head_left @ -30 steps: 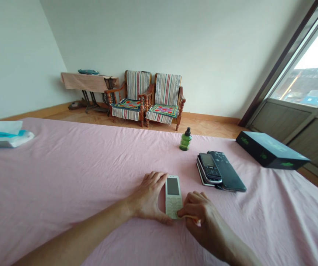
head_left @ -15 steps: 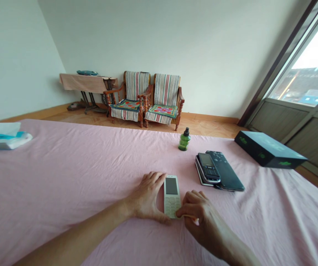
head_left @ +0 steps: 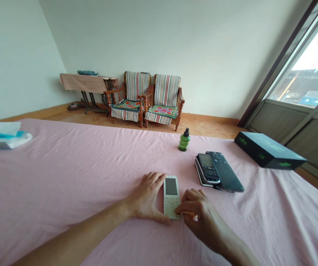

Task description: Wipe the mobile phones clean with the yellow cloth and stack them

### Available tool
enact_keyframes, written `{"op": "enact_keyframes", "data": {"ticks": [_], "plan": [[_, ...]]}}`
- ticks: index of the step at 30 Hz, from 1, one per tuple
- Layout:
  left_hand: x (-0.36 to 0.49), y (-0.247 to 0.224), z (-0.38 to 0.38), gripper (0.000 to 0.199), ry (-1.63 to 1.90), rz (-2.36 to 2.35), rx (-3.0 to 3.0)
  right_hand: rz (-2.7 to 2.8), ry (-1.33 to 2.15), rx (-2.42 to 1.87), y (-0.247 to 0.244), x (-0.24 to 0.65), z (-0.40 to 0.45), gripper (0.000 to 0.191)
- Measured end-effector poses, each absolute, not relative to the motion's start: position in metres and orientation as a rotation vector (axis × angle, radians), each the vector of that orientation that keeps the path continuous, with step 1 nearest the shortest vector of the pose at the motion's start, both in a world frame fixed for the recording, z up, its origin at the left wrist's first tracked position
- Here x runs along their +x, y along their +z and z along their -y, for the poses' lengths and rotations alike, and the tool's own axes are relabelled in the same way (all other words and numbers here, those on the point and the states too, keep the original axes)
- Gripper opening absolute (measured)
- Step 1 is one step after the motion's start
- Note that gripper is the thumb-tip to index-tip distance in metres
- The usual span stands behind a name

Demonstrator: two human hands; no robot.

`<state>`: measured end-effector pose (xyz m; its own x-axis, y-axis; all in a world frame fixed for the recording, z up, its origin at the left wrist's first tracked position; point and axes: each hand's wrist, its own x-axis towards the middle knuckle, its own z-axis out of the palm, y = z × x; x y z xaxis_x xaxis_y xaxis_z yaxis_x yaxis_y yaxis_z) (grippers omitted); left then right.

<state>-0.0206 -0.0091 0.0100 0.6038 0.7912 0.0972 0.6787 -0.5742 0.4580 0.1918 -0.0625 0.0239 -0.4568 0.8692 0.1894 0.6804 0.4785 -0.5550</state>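
Note:
A white keypad mobile phone point(head_left: 171, 187) lies face up on the pink cloth point(head_left: 92, 159). My left hand point(head_left: 148, 197) steadies it, fingers at its upper left edge and thumb at its lower left corner. Over the lower right keys, my right hand point(head_left: 200, 212) is closed in a pinch. A thin, pale, orange-tinted thing point(head_left: 189, 214) shows between its fingers; most of it is hidden, and its kind is unclear.
To the right, a dark keypad phone point(head_left: 209, 168) sits stacked beside a black flat device point(head_left: 227, 171). Behind them stand a green bottle point(head_left: 184, 140) and a black box point(head_left: 269, 149). A tissue pack point(head_left: 6, 138) lies far left. Two wooden armchairs point(head_left: 163, 94) stand beyond.
My right hand has shifted very slightly left over the keys, with the pale thing still pinched. My left hand and the phone stay in place.

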Motion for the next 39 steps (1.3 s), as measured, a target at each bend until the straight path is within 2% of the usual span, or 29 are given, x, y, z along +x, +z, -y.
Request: {"op": "enact_keyframes", "data": {"ticks": [14, 21, 39], "plan": [[-0.024, 0.009, 0.005, 0.121, 0.382, -1.143, 2.465, 2.285, 0.542, -1.252, 0.023, 0.189, 0.062, 0.034], [-0.025, 0.010, 0.006, 0.118, 0.423, -1.114, 2.451, 2.244, 0.578, -1.216, 0.014, 0.182, 0.057, 0.041], [-0.024, 0.012, 0.007, 0.116, 0.426, -1.126, 2.449, 2.273, 0.540, -1.273, 0.020, 0.179, 0.064, 0.037]]}}
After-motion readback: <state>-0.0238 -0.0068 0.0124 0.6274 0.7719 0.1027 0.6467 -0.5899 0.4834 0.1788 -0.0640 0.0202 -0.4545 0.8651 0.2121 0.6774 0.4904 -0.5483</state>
